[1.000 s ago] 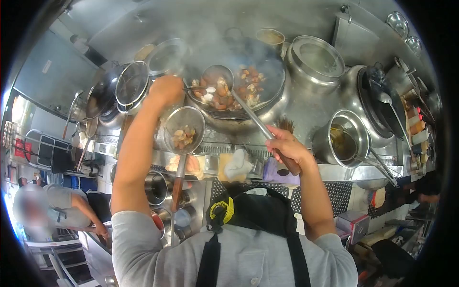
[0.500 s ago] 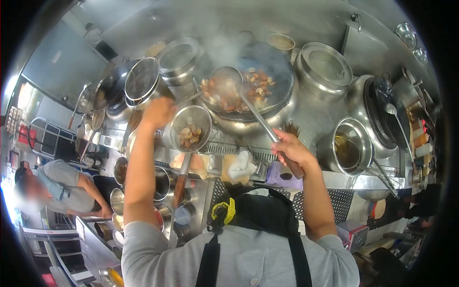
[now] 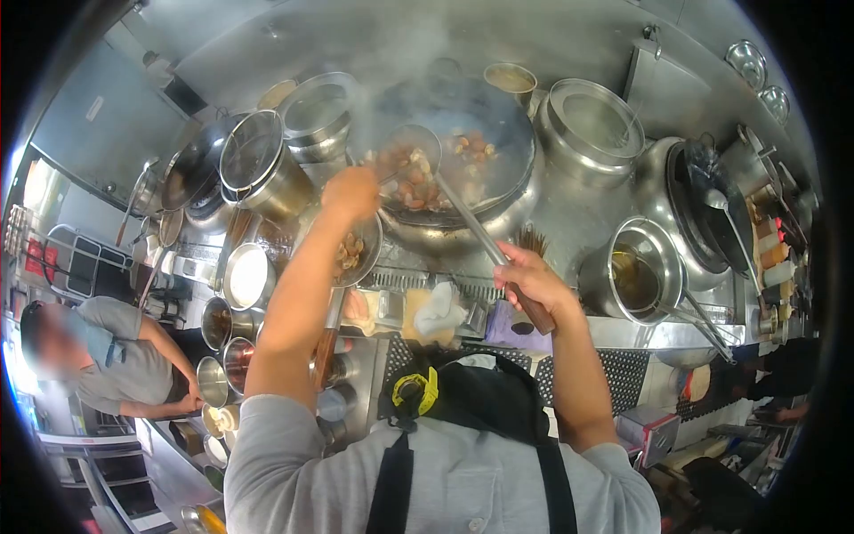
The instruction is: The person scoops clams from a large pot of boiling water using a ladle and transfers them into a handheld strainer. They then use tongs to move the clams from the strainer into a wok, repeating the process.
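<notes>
A steaming wok (image 3: pixel 498 200) holds shellfish and pieces in brown sauce. My right hand (image 3: pixel 525 276) grips the wooden handle of a long ladle (image 3: pixel 463 214) whose bowl rests in the wok. My left hand (image 3: pixel 351 191) is closed at the wok's left rim, seemingly on its handle. Below that hand a wire strainer (image 3: pixel 351 254) with a few clams rests on the counter, its wooden handle pointing toward me.
Steel pots with lids (image 3: pixel 258 165) stand left of the wok, a large lidded pot (image 3: pixel 592 125) to the right, then an oil pot (image 3: pixel 636 271) and a dark wok (image 3: pixel 712 205). Small seasoning bowls (image 3: pixel 245 276) line the left counter. Another person (image 3: pixel 107 351) bends at lower left.
My left hand moved right from the strainer area to the wok's left rim. The ladle stayed in the wok under my right hand. The person at lower left shifted slightly.
</notes>
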`<action>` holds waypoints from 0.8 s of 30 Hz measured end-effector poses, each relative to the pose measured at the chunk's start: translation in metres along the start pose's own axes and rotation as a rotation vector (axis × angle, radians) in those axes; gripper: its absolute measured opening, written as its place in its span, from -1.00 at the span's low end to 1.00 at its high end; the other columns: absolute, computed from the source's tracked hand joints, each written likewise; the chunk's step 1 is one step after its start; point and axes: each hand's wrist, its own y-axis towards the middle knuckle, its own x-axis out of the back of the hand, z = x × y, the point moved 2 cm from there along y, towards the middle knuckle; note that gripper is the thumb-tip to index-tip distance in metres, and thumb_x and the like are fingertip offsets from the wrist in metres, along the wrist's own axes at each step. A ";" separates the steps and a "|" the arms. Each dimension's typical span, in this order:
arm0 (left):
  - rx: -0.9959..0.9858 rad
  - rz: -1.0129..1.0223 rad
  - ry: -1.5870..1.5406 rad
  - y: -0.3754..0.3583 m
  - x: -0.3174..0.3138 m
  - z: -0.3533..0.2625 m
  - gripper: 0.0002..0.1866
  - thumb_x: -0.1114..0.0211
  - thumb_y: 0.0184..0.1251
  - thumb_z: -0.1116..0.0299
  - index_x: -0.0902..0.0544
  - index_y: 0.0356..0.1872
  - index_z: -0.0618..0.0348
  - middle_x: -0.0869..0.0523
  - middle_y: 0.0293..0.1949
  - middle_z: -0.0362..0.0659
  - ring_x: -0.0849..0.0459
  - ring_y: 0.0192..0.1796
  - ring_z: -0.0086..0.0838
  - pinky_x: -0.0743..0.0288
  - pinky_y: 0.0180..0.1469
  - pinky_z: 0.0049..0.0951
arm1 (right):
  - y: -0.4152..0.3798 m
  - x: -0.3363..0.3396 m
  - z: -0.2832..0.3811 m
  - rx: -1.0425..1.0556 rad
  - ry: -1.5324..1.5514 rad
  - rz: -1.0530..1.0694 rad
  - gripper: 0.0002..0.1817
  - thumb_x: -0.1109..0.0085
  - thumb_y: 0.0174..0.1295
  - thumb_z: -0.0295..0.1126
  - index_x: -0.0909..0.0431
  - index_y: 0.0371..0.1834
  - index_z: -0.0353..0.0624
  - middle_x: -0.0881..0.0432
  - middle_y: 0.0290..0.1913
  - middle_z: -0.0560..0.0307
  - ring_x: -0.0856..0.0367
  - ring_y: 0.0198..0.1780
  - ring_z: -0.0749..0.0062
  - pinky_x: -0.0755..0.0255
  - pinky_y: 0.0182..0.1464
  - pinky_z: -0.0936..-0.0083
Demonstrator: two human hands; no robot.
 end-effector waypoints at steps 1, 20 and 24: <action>-0.009 0.012 0.002 -0.005 0.007 0.009 -0.73 -0.30 0.28 0.25 -0.80 -0.26 0.26 -0.81 -0.13 0.14 -0.80 -0.01 0.01 -0.68 0.05 -0.05 | 0.000 -0.001 0.000 -0.003 0.001 -0.001 -0.26 -0.20 0.36 -0.42 -0.23 0.63 -0.14 -0.58 -0.34 0.20 -0.48 -0.60 0.64 -0.40 -0.62 0.62; -0.209 0.043 0.460 -0.005 0.025 0.031 -0.86 -0.32 0.17 0.47 -0.83 -0.33 0.18 -0.84 -0.28 0.03 -0.85 -0.15 -0.08 -0.73 -0.16 -0.14 | 0.001 0.003 -0.002 0.023 -0.003 0.018 -0.27 -0.18 0.38 -0.44 -0.22 0.64 -0.11 -0.57 -0.38 0.23 -0.45 -0.62 0.66 -0.37 -0.63 0.64; -0.137 0.045 0.485 -0.038 0.056 0.037 -0.81 -0.28 0.28 0.37 -0.83 -0.31 0.19 -0.84 -0.28 0.03 -0.86 -0.17 -0.08 -0.74 -0.12 -0.11 | 0.000 0.003 -0.007 0.035 -0.010 0.003 -0.29 -0.18 0.39 -0.42 -0.23 0.63 -0.09 -0.57 -0.37 0.23 -0.45 -0.62 0.66 -0.36 -0.63 0.65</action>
